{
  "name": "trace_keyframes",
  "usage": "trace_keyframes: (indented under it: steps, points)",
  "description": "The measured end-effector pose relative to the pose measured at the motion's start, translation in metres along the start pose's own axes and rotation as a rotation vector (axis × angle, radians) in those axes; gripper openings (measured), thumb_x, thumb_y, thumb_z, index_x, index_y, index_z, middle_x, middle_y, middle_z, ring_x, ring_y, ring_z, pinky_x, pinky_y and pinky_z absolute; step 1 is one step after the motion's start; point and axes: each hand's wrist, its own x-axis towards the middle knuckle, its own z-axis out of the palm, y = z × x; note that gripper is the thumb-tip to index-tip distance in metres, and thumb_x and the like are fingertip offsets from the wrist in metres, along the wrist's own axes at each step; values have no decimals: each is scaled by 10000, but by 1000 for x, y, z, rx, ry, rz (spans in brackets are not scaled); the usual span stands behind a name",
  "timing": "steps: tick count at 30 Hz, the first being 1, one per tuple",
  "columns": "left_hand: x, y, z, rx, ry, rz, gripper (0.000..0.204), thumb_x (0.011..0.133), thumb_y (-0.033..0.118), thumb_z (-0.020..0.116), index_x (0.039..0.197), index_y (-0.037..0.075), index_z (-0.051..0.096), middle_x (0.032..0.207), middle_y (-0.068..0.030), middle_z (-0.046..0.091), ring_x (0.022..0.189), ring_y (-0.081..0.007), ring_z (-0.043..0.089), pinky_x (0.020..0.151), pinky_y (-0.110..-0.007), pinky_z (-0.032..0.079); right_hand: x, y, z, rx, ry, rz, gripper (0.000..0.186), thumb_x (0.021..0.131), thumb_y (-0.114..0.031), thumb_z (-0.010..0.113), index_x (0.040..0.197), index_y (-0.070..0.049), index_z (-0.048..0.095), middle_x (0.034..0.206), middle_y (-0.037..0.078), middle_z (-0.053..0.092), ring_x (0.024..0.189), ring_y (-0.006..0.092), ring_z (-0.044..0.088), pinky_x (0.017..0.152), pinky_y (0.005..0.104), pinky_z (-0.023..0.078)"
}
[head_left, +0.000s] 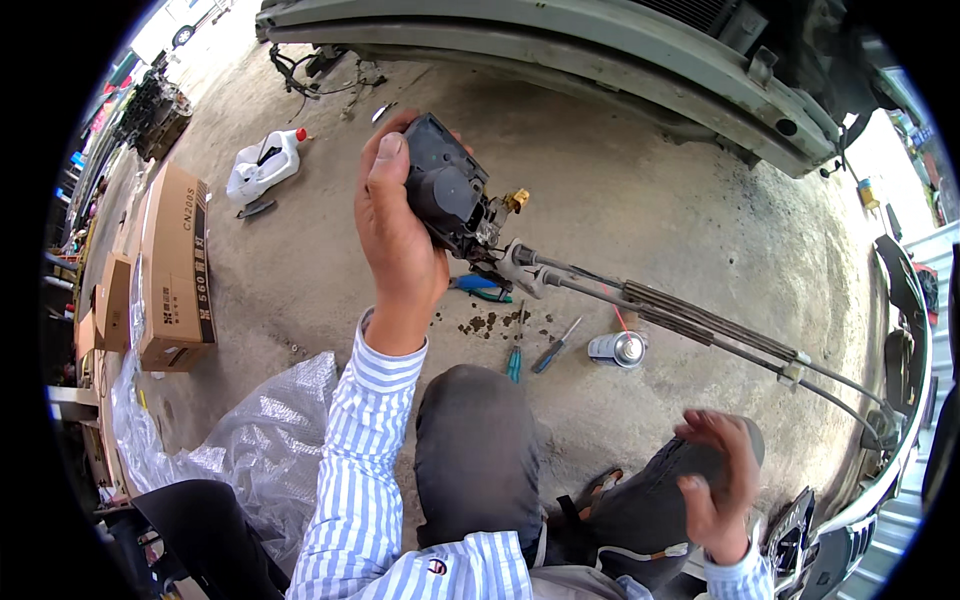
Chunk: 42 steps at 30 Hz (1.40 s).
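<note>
My left hand [392, 215] is raised and closed around a black latch mechanism [446, 190] with a plastic housing, bare metal parts and a small yellowish fitting [517, 200]. Two dark cables [690, 318] in ribbed sleeves run from its end toward the right, sagging to the floor side near a curved panel. Over my right knee, my right hand [722, 480] hangs with its fingers apart, holding nothing. On the concrete below lie blue-and-green-handled pliers [482, 286], a teal-handled screwdriver [514, 363] and another screwdriver [557, 345]. Beside them is a spray can [618, 349] with a red straw.
A car's exposed front bumper beam [600, 65] spans the top. At left are a cut white jug [264, 165] with a red cap, a cardboard box [172, 270] and clear bubble wrap [270, 420]. A curved bumper panel [915, 370] stands at right. Dark stains [482, 322] mark the floor.
</note>
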Motion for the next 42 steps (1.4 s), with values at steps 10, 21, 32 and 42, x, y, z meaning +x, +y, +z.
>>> trace_keyframes:
  steps: [10,21,32,42]
  points:
    - [-42,1,60,-122,-192,-472,498,1040,495,513,1298,70,541,1118,-144,653,1117,-244,644,917,-412,570,119,18,33,707,10,186,514,1001,-209,666,1428,22,497,1254,132,670,1062,154,645,932,311,506]
    - [-73,2,61,-112,-409,-684,495,1030,469,546,1287,46,540,1220,-197,663,1215,-321,630,982,-422,551,131,42,-11,783,34,104,348,1072,-262,490,1201,18,651,1041,189,748,716,129,701,709,230,552]
    - [-59,36,19,-34,-379,-528,520,1033,416,550,1337,-5,537,1293,-298,600,1210,-396,620,984,-549,559,135,91,-19,665,-213,98,555,1020,-447,564,1356,-5,580,1204,165,685,970,196,708,782,307,600]
    - [-72,45,-24,31,-360,-383,709,953,504,643,1424,23,421,1344,-292,535,1291,-477,526,1004,-524,547,67,203,280,-257,-504,441,533,870,-402,717,1192,3,589,1012,239,712,994,388,692,846,480,548]
